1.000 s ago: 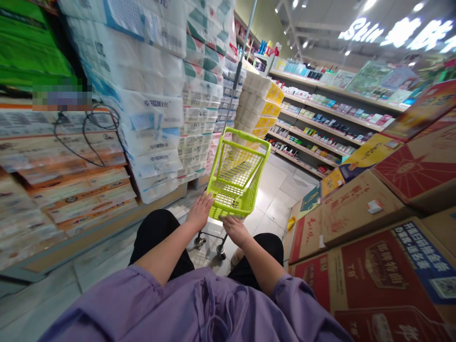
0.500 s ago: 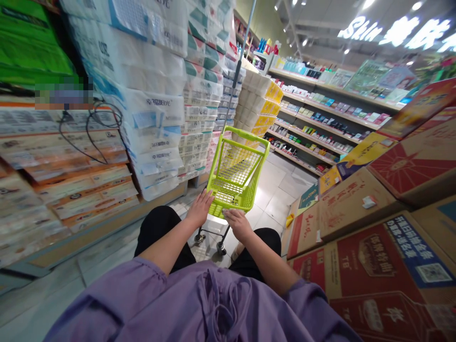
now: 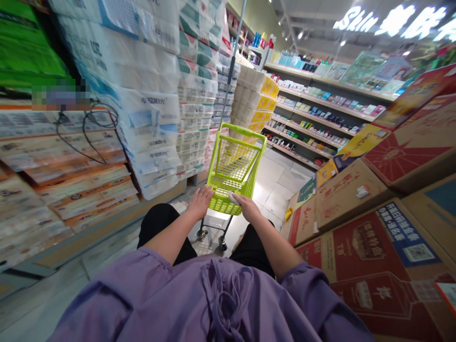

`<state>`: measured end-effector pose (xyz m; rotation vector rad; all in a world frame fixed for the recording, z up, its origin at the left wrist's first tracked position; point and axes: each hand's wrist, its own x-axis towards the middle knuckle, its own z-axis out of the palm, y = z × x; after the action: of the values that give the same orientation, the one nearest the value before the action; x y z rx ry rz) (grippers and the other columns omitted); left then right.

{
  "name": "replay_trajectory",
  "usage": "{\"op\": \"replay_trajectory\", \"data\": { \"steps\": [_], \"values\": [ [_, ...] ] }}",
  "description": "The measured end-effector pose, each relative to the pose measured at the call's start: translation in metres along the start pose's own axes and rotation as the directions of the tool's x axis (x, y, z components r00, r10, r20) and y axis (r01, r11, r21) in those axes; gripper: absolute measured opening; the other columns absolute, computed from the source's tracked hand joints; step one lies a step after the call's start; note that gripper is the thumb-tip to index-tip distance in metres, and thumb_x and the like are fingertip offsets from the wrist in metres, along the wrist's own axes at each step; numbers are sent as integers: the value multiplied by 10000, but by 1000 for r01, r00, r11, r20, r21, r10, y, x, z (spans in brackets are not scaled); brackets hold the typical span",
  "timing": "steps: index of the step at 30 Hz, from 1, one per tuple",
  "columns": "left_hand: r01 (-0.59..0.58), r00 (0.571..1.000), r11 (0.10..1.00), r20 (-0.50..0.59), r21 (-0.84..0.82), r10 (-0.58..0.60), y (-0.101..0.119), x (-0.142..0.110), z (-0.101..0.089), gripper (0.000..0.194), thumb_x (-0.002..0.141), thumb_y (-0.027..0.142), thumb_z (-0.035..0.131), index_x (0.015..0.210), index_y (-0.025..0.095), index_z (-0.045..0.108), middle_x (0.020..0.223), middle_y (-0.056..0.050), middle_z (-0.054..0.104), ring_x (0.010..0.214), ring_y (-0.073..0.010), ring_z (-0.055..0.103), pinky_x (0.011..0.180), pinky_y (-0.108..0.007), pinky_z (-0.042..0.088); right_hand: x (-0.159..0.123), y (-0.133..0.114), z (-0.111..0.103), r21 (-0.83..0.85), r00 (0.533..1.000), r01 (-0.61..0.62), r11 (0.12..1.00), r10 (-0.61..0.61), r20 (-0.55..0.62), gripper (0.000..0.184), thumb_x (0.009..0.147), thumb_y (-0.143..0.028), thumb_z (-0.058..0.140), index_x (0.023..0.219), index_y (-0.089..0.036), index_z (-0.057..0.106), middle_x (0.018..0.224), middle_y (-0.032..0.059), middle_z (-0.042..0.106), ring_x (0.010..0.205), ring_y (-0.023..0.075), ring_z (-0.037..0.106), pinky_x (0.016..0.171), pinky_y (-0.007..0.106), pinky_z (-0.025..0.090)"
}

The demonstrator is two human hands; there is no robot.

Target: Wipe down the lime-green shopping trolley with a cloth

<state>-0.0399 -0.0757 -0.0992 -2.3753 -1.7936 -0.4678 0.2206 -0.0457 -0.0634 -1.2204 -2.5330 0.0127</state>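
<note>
One green cart (image 3: 233, 166), two hands on its near rim: left hand (image 3: 201, 201) lies flat, fingers spread; right hand (image 3: 247, 205) curls over the edge, both arms stretched forward.

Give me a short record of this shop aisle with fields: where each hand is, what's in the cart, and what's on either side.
left hand: left hand flat against the near rim of the green cart, fingers spread
right hand: right hand on the same rim, fingers curled over it
cart contents: nothing visible inside the basket
cart handle: metal pole rising from the far side
left side: stacked tissue packs
right side: cardboard boxes
ahead: shelves of small goods
floor: pale tiles
</note>
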Motion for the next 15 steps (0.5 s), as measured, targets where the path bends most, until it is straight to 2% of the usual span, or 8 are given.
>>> {"op": "replay_trajectory", "data": {
  "steps": [4,8,12,15],
  "values": [
    [-2,1000,999,14,37,1,-1,4,-2,695,771,35,349,1450,180,321,1563,-66,216,1452,-219,132,1163,-482,168,2,-4,8,44,998,-55,998,56,-28,592,825,-21,401,1347,-277,510,1186,35,639,985,183,600,876,287,464],
    [64,997,996,38,56,-66,-10,6,-8,675,777,43,343,1442,157,342,1559,-82,223,1446,-242,158,1160,-499,158,6,-15,21,65,994,-78,995,82,-69,568,817,-18,399,1304,-262,561,1248,57,610,1030,188,590,908,303,462],
    [135,989,988,56,73,-139,-23,8,-15,678,781,36,323,1447,166,335,1554,-66,246,1447,-250,154,1156,-526,145,-1,-17,28,68,983,46,997,-33,-180,508,847,-41,401,1245,-276,612,1296,50,574,1115,184,555,947,306,455],
    [199,979,977,33,76,-201,-22,9,-18,675,781,41,342,1446,154,335,1562,-81,212,1451,-270,118,1157,-530,141,-14,-15,29,-24,960,110,994,-112,-256,421,901,-94,421,1226,-264,628,1282,82,570,1178,217,504,1003,363,416]
  ]
}}
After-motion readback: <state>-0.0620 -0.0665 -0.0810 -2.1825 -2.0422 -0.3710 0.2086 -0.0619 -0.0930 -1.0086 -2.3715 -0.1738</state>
